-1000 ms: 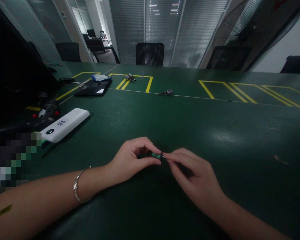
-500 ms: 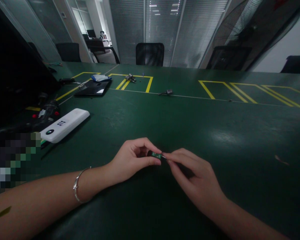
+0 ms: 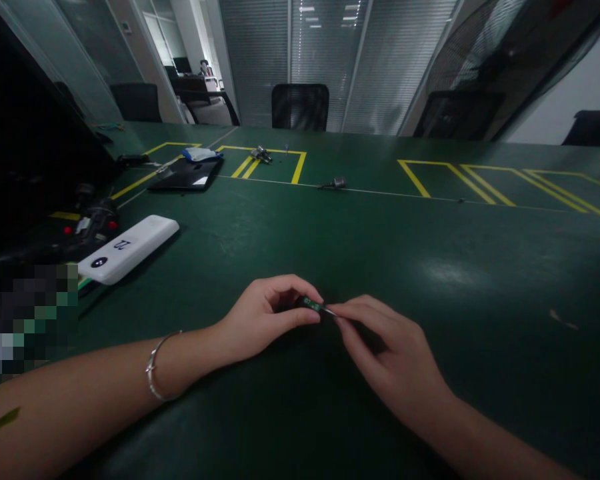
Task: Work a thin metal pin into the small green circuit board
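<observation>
A small green circuit board (image 3: pixel 312 305) with a dark end is pinched between the thumb and forefinger of my left hand (image 3: pixel 273 313). My right hand (image 3: pixel 385 340) grips a thin metal piece (image 3: pixel 330 311) at the board's right end; whether it is a pin, a tool tip or part of the board I cannot tell. Both hands meet just above the green table (image 3: pixel 290 233), fingertips a little apart. The left palm and curled fingers hide the board's left end. A silver bracelet (image 3: pixel 153 370) circles my left wrist.
To the left lie a white power bank (image 3: pixel 133 247) marked 22 and a dark device with red knobs (image 3: pixel 97 217). Farther back are a black flat case (image 3: pixel 187 177), metal parts (image 3: pixel 261 155) and a small cylindrical part (image 3: pixel 339 182). Yellow tape marks the table.
The circuit board has tilted slightly, its right end lower, and the metal piece slants down to the right. Both hands stay in nearly the same place.
</observation>
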A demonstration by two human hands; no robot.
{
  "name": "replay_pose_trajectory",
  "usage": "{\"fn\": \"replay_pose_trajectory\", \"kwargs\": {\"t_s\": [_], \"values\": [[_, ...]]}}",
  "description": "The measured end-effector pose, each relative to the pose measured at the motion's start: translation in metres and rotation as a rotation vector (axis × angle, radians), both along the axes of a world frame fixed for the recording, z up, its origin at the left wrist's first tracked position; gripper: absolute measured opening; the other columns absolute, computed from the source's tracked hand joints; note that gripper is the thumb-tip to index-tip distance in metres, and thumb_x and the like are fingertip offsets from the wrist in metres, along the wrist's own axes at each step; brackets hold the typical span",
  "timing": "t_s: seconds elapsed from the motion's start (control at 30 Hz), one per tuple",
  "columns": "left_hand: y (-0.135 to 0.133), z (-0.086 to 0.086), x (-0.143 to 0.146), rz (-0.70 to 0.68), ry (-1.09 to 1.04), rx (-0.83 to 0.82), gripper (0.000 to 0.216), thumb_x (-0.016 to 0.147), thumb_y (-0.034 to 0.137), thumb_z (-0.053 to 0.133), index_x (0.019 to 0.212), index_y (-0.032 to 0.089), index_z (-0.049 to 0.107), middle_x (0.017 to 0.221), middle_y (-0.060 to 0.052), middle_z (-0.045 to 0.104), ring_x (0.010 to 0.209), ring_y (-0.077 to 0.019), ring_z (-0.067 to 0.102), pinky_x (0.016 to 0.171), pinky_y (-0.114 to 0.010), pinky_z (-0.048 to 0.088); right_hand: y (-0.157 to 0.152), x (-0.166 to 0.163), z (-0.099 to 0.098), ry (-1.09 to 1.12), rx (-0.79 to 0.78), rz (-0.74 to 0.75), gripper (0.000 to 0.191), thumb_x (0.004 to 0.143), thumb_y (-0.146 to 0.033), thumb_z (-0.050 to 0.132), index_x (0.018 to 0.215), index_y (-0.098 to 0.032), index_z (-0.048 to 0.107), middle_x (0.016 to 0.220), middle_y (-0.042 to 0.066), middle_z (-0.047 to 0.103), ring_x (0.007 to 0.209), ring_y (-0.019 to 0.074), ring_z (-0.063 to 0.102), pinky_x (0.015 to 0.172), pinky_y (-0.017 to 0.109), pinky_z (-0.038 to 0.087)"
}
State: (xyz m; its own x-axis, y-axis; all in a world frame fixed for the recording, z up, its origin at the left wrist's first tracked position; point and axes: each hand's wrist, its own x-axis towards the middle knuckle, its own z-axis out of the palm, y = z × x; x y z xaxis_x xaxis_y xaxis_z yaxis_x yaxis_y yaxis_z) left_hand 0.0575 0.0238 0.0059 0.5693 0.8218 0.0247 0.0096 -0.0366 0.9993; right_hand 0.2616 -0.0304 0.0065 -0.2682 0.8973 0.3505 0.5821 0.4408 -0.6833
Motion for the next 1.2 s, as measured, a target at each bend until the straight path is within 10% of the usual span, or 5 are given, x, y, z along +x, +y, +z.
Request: {"fn": "replay_pose_trajectory", "kwargs": {"t_s": [0.37, 0.9, 1.2], "values": [[0.007, -0.002, -0.008, -0.302, 0.346, 0.563, 0.014, 0.088, 0.026, 0.068, 0.100, 0.019, 0.070, 0.101, -0.007, 0.068, 0.104, -0.0222, 0.057, 0.094, -0.035, 0.042, 0.000, -0.001, -0.004, 0.089, -0.009, -0.078, 0.016, 0.091, -0.017, 0.055, 0.098, -0.022, 0.069, 0.088, 0.003, 0.069, 0.079, 0.0176, 0.067, 0.068, 0.030, 0.054], [-0.003, 0.000, -0.007, -0.232, 0.521, 0.760, 0.022, 0.096, 0.023, 0.051, 0.117, 0.019, 0.058, 0.117, -0.009, 0.060, 0.107, -0.0229, 0.052, 0.094, -0.039, 0.039, 0.002, -0.002, -0.004, 0.036, -0.077, -0.035, 0.016, 0.093, -0.018, 0.051, 0.099, -0.020, 0.066, 0.092, 0.004, 0.066, 0.083, 0.0173, 0.064, 0.071, 0.031, 0.052], [-0.006, 0.006, -0.002, -0.170, 0.730, 0.762, 0.066, 0.071, 0.073, 0.064, 0.102, 0.015, 0.056, 0.101, -0.010, 0.058, 0.088, -0.0260, 0.050, 0.077, -0.040, 0.039, 0.002, -0.004, -0.002, -0.187, -0.073, 0.018, 0.024, 0.077, -0.003, 0.049, 0.093, -0.021, 0.053, 0.097, 0.005, 0.063, 0.085, 0.0222, 0.060, 0.072, 0.040, 0.049]]}}
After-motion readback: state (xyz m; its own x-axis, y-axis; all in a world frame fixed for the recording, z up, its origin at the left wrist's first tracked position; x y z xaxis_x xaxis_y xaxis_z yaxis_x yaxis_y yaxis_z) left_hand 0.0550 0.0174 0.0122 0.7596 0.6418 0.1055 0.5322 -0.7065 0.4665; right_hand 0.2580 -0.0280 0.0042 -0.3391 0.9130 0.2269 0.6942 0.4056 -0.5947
